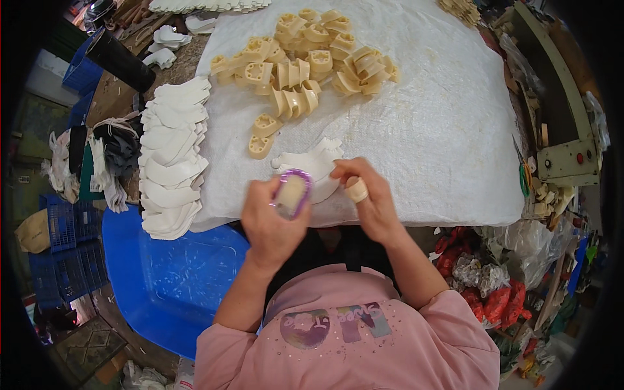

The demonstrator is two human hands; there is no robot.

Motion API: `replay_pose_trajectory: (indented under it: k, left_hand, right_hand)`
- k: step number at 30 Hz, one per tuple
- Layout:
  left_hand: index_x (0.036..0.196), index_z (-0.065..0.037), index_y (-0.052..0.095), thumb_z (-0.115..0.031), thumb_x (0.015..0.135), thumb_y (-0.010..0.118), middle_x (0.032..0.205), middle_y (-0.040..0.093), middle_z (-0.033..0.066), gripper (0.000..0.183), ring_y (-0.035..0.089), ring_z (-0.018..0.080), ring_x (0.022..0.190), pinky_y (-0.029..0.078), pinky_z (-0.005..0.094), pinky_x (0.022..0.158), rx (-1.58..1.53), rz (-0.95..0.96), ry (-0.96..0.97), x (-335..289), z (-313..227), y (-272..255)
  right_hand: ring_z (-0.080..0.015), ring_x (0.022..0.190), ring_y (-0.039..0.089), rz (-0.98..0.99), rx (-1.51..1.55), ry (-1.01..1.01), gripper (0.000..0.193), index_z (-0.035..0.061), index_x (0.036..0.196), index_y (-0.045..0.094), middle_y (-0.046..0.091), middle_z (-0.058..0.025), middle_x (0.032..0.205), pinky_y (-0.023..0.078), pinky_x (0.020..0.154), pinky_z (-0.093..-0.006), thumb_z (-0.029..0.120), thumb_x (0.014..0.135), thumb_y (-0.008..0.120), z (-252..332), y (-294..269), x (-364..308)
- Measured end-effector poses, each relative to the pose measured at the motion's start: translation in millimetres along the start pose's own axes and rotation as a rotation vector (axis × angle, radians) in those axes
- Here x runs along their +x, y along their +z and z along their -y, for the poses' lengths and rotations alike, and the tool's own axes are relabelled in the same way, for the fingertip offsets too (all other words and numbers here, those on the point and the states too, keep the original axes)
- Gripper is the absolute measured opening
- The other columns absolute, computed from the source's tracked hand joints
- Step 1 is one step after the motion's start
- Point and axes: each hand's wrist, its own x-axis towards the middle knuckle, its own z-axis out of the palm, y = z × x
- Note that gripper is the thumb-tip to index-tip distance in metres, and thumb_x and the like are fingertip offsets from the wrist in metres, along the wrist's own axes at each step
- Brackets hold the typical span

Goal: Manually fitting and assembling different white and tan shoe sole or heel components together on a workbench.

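Observation:
In my left hand (272, 227) is an oval piece with a purple rim and a cream face (292, 193); its exact kind cannot be made out. My right hand (373, 203) has its thumb and forefinger apart, the forefinger tip at the edge of some white curved pieces (317, 158). A pale wrap (357, 190) covers the right thumb. The white pieces lie overlapping on the table, partly hidden behind both hands. Beyond them, two beige moulded blocks (260, 146) lie by a larger heap of similar beige blocks (305, 65).
White sheeting (442, 143) covers the table. Overlapping white curved pieces (172, 159) line its left side. Below stands a blue tub (175, 286). Green-handled scissors (524, 177) and a grey-green machine frame (565, 97) are at the right, near red plastic bags (507, 302). A dark cylinder (120, 60) leans at left.

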Motion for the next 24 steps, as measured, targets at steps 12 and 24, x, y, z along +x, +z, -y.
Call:
replay_pose_trajectory:
  k: [12,24]
  left_hand:
    - [0.122,0.005,0.049,-0.004,0.069,0.068,0.112,0.045,0.0214,0.057,0.041,0.0363,0.106,0.033,0.0446,0.093,0.484,-0.065,-0.1,2.0,55.7,-26.4]
    - [0.087,0.001,0.057,0.003,0.071,0.065,0.088,0.055,0.0134,0.019,0.053,0.0277,0.082,0.043,0.0346,0.073,0.283,-0.169,-0.204,11.6,71.6,-32.1]
  right_hand:
    - [-0.0258,0.097,0.048,0.28,-0.558,-0.257,0.025,0.0042,0.092,0.061,0.057,-0.0072,0.097,0.037,0.084,-0.0363,-0.001,0.067,0.061,6.2,9.3,30.0]
    - [-0.025,0.091,0.045,0.396,-0.687,-0.268,0.022,0.0068,0.088,0.061,0.051,-0.0076,0.09,0.033,0.079,-0.0376,0.0,0.068,0.055,-4.9,48.1,57.4]
